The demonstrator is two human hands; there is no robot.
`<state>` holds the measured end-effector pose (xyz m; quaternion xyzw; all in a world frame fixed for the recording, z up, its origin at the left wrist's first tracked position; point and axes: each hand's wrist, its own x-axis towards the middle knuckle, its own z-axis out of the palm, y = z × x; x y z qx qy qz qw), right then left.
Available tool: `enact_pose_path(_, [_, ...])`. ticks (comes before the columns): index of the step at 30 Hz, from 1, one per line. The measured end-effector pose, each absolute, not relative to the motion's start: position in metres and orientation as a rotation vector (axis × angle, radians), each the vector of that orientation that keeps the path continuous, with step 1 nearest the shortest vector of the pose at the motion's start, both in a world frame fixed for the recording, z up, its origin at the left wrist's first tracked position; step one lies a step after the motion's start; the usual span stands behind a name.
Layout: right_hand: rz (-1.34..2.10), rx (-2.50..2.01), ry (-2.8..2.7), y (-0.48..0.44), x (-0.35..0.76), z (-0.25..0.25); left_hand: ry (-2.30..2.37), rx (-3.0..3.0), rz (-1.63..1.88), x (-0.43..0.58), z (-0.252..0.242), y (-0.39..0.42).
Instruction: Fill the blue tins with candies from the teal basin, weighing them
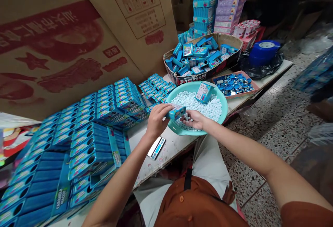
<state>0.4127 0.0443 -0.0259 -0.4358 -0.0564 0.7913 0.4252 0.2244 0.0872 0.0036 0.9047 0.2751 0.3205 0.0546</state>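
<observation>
Left hand point(156, 118) closed round small blue box point(176, 111), held over bowl point(223, 107) rim. Right hand point(195, 118) cupped half-open, holding white candies point(186, 117). Box likely light, thin card, crushable: grip long sides. Candies small, hard, roll easily.

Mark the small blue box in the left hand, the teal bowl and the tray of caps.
small blue box point(177, 111): head view, its top face.
teal bowl point(182, 131): head view, near rim.
tray of caps point(241, 93): head view, near edge.
</observation>
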Motion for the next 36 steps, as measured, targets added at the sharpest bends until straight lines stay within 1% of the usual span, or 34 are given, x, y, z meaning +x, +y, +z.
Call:
enact_pose_path(4, [2.02, -1.072, -0.133, 0.042, 0.416, -0.021, 1.184, 2.14, 1.183, 0.221, -0.01, 0.081])
enact_pose_path(8, [2.003, -1.096, -0.142, 0.041, 0.418, -0.019, 1.24, 1.573, 1.293, 0.212, -0.018, 0.075])
enact_pose_path(11, [1.994, -1.093, -0.164, 0.041, 0.418, -0.02, 1.265, 1.411, 1.316, 0.203, -0.018, 0.069])
enact_pose_path(15, [2.0, -0.98, -0.093, 0.042, 0.417, -0.023, 1.278, 1.432, 1.292, 0.197, -0.011, 0.057])
enact_pose_path(19, [1.819, -0.908, 0.067, 0.05, 0.415, -0.018, 1.263, 1.616, 1.134, 0.207, 0.003, 0.043])
enact_pose_path(24, [1.645, -0.815, 0.066, 0.063, 0.409, 0.004, 1.244, 1.888, 0.922, 0.226, 0.016, 0.033])
enact_pose_path(28, [1.506, -0.717, 0.081, 0.066, 0.407, 0.021, 1.242, 2.03, 0.955, 0.235, 0.016, 0.035])
enact_pose_path(33, [1.428, -0.758, -0.127, 0.063, 0.404, 0.029, 1.222, 2.154, 0.94, 0.24, 0.016, 0.039])
enact_pose_path(36, [1.343, -0.822, -0.255, 0.062, 0.403, 0.031, 1.232, 2.122, 0.945, 0.245, 0.017, 0.042])
